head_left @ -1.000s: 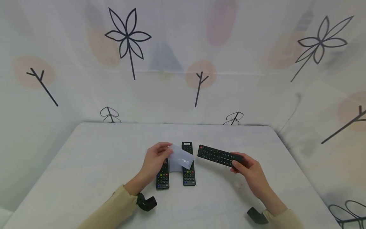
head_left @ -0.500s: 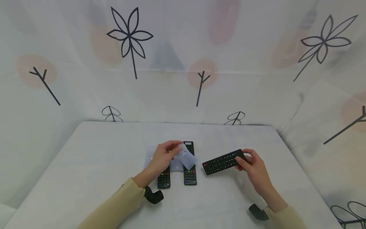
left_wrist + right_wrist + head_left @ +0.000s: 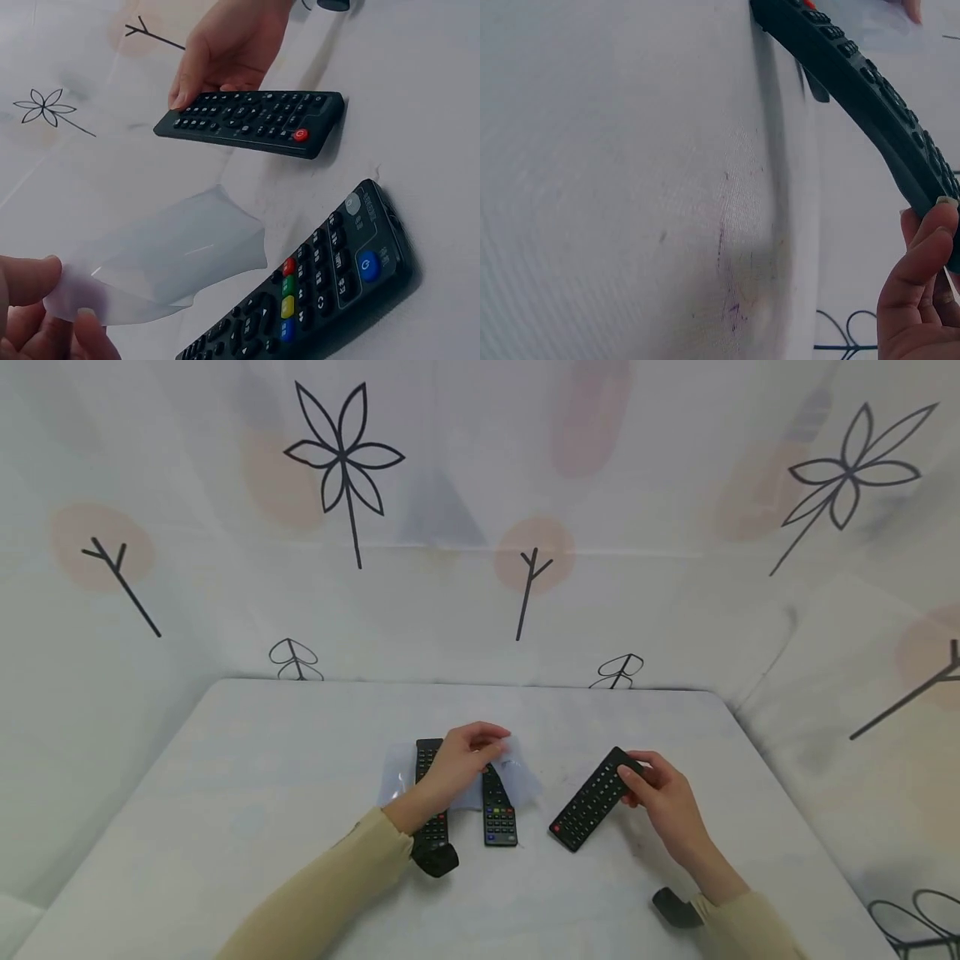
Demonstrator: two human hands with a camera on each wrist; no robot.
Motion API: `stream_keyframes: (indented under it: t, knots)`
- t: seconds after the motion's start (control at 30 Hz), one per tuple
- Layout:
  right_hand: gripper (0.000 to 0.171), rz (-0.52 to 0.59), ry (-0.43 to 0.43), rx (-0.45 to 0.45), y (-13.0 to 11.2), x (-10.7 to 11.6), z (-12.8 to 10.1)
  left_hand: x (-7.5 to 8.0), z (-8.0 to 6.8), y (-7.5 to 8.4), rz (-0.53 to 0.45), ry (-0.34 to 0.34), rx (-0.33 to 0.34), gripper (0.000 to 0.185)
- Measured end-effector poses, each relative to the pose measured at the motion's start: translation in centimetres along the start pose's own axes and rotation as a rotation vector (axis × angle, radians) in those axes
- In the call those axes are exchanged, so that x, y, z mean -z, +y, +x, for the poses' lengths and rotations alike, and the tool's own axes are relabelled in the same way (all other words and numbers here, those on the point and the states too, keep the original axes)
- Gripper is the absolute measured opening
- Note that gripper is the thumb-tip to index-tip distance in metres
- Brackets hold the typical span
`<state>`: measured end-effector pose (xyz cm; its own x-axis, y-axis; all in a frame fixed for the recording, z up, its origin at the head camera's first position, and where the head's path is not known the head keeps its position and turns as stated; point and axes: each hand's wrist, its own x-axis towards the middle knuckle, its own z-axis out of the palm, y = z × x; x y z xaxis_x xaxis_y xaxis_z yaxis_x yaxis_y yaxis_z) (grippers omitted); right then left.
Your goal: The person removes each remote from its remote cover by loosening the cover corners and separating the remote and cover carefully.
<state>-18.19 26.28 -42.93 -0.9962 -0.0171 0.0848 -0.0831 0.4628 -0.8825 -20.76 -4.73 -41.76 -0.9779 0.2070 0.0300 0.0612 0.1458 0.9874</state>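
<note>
My left hand [image 3: 465, 760] pinches a translucent plastic sleeve [image 3: 165, 255] by one end between thumb and fingers. The sleeve hangs over the upper part of a black remote control [image 3: 498, 818] lying on the table. In my right hand [image 3: 663, 797] is another black remote [image 3: 596, 800], gripped at one end with its red button pointing down and left. In the right wrist view, thumb and fingers close around the end of that remote [image 3: 870, 97]. A third remote [image 3: 429, 760] lies at the left, partly covered by my left wrist.
Another clear sleeve [image 3: 393, 772] lies under and beside the left remote. Part of one more sleeve [image 3: 468, 795] shows between the two lying remotes. The white table [image 3: 300, 827] ends at a patterned cloth backdrop [image 3: 435, 610]. A black device [image 3: 437, 860] sits on my left wrist.
My left hand has moved right, carrying the sleeve across the middle remote. My right hand has swung its remote so the red-button end now points down and left.
</note>
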Motion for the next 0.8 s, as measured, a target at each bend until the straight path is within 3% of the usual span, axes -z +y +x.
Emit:
stream_keyframes:
  t: [0.53,0.8]
  knots:
    - [0.049,0.004,-0.076,-0.073,-0.1,-1.0,1.8,-2.2,1.7,-0.5,0.027,-0.098,0.035,0.019]
    - [0.047,0.014,-0.118,-0.117,0.0,-1.6,2.7,-2.5,2.5,-0.6,0.097,-0.096,0.02,0.018]
